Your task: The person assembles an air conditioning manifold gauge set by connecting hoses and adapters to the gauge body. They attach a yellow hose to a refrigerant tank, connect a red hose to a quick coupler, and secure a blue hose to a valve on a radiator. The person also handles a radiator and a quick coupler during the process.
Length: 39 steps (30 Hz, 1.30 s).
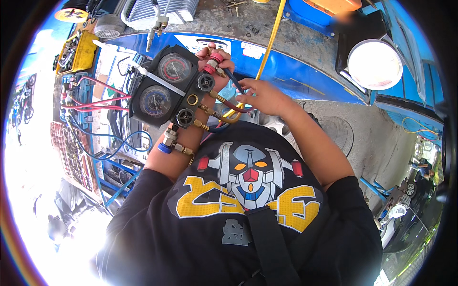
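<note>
A black manifold gauge set [194, 90] with a red-marked dial [173, 68] and a blue-marked dial [155, 101] is held up in front of my chest, over my left forearm. My left hand [221, 82] reaches up behind it, fingers closed around a red-knobbed quick coupler [214, 61]. From that coupler's brass fitting runs a dark hose [233, 80], and the fingers of my right hand [264, 97] close on it. Brass-ended hoses leave the manifold's side beside two black knobs. Below, a blue-ringed coupler [166, 145] hangs by my left forearm. Parts of my left fingers are hidden.
Ahead stands a blue-fronted workbench [296, 78] bearing small loose parts and a finned metal unit [160, 12]. A yellow hose [270, 45] hangs down its front. At right are a white round lid [375, 64] and a floor fan [336, 136]. A yellow toolbox [85, 51] stands left.
</note>
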Motion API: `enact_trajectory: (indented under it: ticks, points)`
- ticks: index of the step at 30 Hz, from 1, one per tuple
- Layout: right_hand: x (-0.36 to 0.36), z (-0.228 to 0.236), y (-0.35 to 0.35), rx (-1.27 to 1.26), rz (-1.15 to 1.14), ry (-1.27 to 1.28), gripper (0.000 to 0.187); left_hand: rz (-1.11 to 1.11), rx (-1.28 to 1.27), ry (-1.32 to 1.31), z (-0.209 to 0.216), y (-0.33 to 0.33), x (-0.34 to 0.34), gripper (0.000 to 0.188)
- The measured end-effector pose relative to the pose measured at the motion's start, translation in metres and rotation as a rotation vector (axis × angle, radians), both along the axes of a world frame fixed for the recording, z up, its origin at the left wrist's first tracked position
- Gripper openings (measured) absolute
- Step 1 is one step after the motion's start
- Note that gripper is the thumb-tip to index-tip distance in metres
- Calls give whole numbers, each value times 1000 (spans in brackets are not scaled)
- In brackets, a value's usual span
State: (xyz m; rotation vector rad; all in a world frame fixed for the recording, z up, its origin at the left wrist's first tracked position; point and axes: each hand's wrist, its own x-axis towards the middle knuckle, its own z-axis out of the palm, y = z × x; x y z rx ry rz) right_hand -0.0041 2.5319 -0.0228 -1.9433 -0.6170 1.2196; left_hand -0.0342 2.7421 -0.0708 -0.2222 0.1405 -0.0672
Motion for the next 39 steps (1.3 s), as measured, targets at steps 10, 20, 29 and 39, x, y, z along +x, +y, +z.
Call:
enact_trajectory:
  ticks: [10, 20, 29, 39]
  points:
    - [-25, -3, -37, 173, -22, -118, 43, 34, 10, 72, 12, 3, -5, 22]
    - [-49, -17, -48, 81, 28, -104, 20, -3, 128, -3, 25, 18, 9, 22]
    - [-80, 17, -49, 215, -137, 7, 19, -273, -59, -99, 34, 19, 20, 19]
    - [-103, 71, 33, 131, -212, -455, 34, -404, -42, -291, 42, 63, 23, 28]
